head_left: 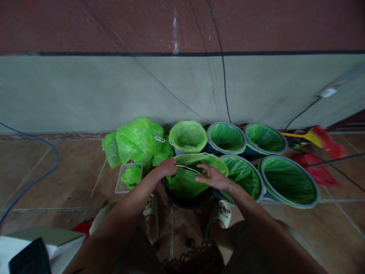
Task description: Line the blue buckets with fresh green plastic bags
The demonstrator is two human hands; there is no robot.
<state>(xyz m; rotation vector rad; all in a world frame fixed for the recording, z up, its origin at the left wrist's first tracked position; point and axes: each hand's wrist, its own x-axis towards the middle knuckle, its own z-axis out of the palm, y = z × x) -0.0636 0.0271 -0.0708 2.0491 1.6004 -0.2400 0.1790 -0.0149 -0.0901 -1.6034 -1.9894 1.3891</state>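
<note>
A green drawstring bin bag (185, 182) hangs inside a dark round bin (186, 203) between my feet. My left hand (168, 167) is closed at the bag's left rim, gripping its white drawstring (186, 168). That string runs across the opening towards my right hand (212, 178), whose fingers are spread at the right side of the bag. Whether the right fingertips touch the string or the plastic is hard to tell. The bag's mouth gapes open, with its far edge resting towards the bins behind.
Several green-lined bins (226, 137) stand behind and to the right. Left are a heap of green bags (137, 140) and a clear tub (122, 186). A red dustpan (319, 171) and broom (325, 140) lie right; a blue hose (55, 156) and white box (65, 247), left.
</note>
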